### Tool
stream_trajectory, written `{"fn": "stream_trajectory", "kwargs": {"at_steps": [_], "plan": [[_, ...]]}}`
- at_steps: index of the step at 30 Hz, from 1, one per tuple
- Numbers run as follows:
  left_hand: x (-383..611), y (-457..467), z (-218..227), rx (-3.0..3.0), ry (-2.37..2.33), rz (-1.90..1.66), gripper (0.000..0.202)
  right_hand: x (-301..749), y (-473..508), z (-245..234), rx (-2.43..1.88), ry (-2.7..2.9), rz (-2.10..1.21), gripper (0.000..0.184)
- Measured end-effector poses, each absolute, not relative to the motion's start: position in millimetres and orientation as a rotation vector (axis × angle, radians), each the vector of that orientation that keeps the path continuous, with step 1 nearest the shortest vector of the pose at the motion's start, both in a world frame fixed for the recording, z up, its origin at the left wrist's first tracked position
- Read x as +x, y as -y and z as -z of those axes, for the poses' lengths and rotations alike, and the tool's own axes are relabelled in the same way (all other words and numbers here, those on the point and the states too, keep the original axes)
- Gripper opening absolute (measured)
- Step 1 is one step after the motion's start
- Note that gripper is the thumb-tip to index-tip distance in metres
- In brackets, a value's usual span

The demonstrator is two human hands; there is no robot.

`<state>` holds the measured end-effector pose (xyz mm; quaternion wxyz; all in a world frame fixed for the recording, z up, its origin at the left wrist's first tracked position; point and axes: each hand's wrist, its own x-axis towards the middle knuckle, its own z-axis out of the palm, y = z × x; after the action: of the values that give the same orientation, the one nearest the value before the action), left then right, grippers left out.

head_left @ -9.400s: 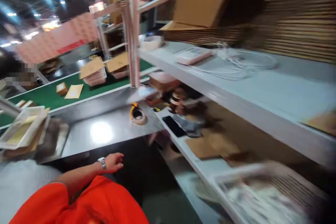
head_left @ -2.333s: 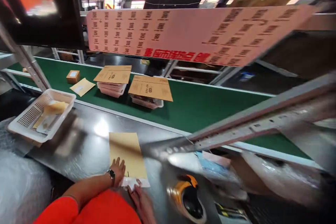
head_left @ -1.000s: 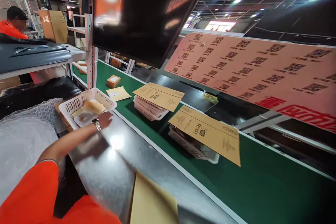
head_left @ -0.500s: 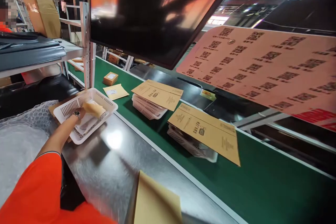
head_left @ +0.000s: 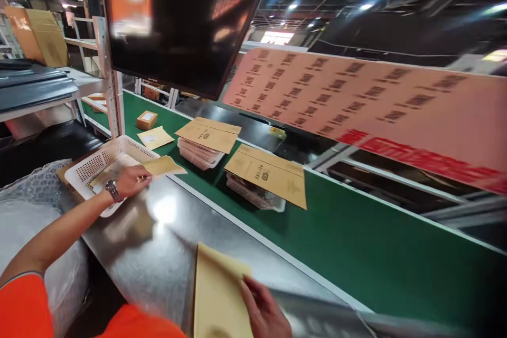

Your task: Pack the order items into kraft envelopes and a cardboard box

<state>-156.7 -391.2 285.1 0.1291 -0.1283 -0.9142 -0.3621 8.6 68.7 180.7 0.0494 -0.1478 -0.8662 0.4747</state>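
Observation:
My left hand (head_left: 132,180), with a watch on the wrist, is closed on a small yellow padded envelope (head_left: 163,166) and holds it just above the near rim of a white plastic basket (head_left: 92,163). More papers lie inside that basket. My right hand (head_left: 264,310) rests with its fingers spread on a large brown envelope (head_left: 216,290) that lies flat on the steel worktable (head_left: 158,253) in front of me.
A green conveyor belt (head_left: 356,243) runs beyond the table and carries two baskets covered by brown envelopes (head_left: 270,173), a small yellow envelope (head_left: 154,137) and a small cardboard box (head_left: 146,119). A black monitor (head_left: 178,16) hangs overhead. Bubble wrap (head_left: 31,206) lies at my left.
My left hand has lifted the yellow padded envelope out of the basket and drawn it toward me. My right hand has come into view on the large brown envelope.

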Motion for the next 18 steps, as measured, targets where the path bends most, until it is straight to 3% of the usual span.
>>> {"fn": "stream_trajectory", "kwargs": {"at_steps": [3, 7, 15, 18], "plan": [[-116, 332, -290, -0.748, 2.600, 1.229, 0.025, -16, -23, -218, 0.248, 2.377, -1.172, 0.035], [-71, 276, -277, -1.045, 2.572, 1.300, 0.032, -31, 0, -239, 0.624, 2.362, -0.806, 0.021], [-48, 245, -239, -1.078, 2.761, 1.289, 0.021, 7, -42, -203, 0.547, 2.729, -0.911, 0.027], [-41, 220, -233, -1.153, 2.836, 1.208, 0.035, 14, -44, -207, 0.507, 2.847, -1.002, 0.031]]}}
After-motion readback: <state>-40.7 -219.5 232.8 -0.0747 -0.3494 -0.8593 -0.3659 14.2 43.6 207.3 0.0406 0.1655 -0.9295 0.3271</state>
